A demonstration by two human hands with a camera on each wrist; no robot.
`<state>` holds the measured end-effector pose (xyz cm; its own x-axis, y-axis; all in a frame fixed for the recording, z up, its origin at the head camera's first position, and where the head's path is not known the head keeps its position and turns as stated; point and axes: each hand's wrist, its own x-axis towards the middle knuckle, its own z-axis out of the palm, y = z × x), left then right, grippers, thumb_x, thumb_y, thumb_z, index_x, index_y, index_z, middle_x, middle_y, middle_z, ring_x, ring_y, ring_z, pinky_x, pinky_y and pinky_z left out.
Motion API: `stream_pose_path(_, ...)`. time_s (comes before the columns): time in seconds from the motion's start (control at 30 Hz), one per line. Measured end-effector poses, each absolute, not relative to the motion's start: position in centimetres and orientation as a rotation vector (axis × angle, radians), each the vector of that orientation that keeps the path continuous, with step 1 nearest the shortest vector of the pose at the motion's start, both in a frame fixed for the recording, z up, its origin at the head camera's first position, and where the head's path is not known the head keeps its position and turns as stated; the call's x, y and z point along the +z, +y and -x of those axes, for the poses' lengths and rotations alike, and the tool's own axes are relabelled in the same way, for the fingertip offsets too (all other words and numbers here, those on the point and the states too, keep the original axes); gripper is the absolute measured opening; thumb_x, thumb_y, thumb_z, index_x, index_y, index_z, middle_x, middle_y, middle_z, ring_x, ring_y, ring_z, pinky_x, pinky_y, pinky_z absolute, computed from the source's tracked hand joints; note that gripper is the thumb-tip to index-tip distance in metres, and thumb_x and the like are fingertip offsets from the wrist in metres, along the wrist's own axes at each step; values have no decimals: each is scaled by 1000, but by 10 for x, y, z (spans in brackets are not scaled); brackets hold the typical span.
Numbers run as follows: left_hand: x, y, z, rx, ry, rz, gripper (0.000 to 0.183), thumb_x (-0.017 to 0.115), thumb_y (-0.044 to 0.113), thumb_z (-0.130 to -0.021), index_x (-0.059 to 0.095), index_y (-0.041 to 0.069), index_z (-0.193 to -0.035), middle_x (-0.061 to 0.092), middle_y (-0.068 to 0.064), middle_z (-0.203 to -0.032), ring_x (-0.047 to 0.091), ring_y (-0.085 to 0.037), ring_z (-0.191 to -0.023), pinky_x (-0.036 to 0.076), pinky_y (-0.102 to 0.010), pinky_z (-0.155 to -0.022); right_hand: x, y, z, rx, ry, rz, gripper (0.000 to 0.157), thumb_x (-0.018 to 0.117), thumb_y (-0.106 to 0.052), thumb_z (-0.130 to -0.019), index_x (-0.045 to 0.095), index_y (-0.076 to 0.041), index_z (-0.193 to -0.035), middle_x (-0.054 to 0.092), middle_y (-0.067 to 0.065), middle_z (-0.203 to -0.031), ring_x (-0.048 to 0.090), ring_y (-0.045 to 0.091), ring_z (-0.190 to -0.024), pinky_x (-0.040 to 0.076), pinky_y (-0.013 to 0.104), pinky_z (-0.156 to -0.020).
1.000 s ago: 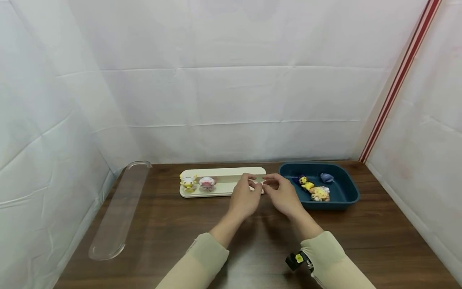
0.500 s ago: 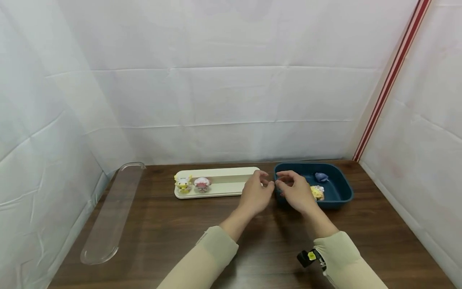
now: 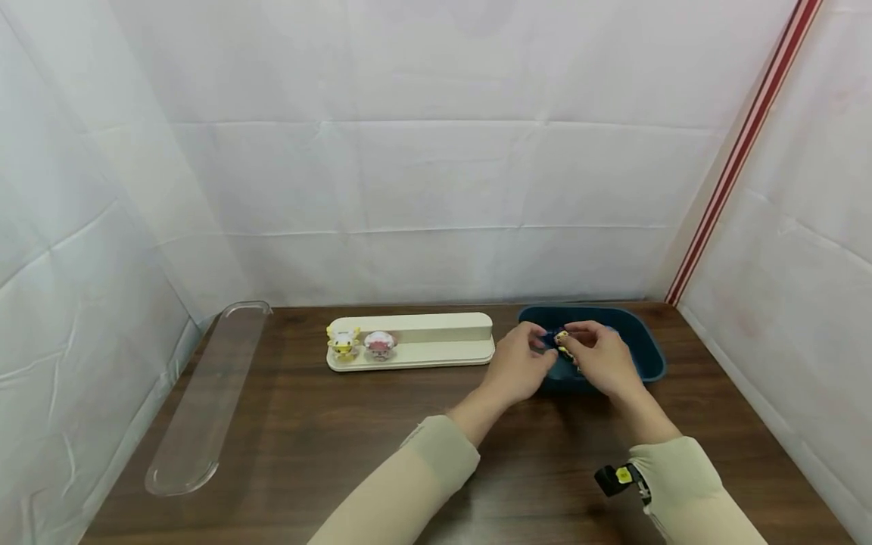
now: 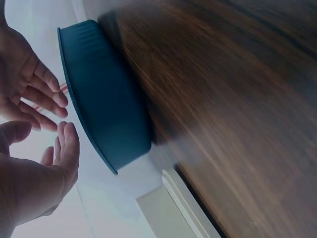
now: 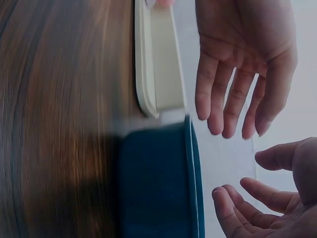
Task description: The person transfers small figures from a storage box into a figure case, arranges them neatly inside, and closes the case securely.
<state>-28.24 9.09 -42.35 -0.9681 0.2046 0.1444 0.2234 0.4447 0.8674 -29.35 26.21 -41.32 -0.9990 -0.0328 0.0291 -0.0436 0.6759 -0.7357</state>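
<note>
Over the dark blue tray (image 3: 652, 352) both hands hover side by side, fingers loosely bent. My left hand (image 3: 515, 369) is at the tray's left side, my right hand (image 3: 605, 362) over its middle. Between them in the head view lies a small yellow figurine with dark blue parts (image 3: 562, 342). The wrist views show the left hand (image 4: 42, 183) and right hand (image 5: 292, 198) above the tray's rim, palms facing, with nothing in their fingers. The tray's other contents are hidden by the right hand.
Left of the tray is a long cream stepped stand (image 3: 446, 353). A yellow-and-white figurine (image 3: 344, 345) and a pink-and-white figurine (image 3: 379, 346) stand at its left end. A long clear plastic cover (image 3: 210, 397) lies at the table's left. White cloth (image 3: 422, 174) walls the back.
Both hands have moved right, from the right end of the cream stand to over the blue tray. The camera view has shifted slightly. The two figurines on the stand have stayed put.
</note>
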Motion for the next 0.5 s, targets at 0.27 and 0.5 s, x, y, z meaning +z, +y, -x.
stream_pose_path(0.27,-426,116,292,-1451,-2768,450,35,62,31,-91,55,14,-121,61,-2,-109,57,-7,-88,48,-22,-73,-416,292,299,1060,-2942,1,58,48,-52,-94,51,-9,-134,59,19,-122,61,27,-94,50,30,-65)
stream_pose_path(0.5,-429,130,301,-1215,-2879,480,37,61,31,-92,57,14,-125,63,0,-103,58,-9,-84,50,-24,-72,-421,309,308,970,-2989,26,60,48,-49,-95,49,-4,-135,58,24,-125,61,34,-101,53,39,-73)
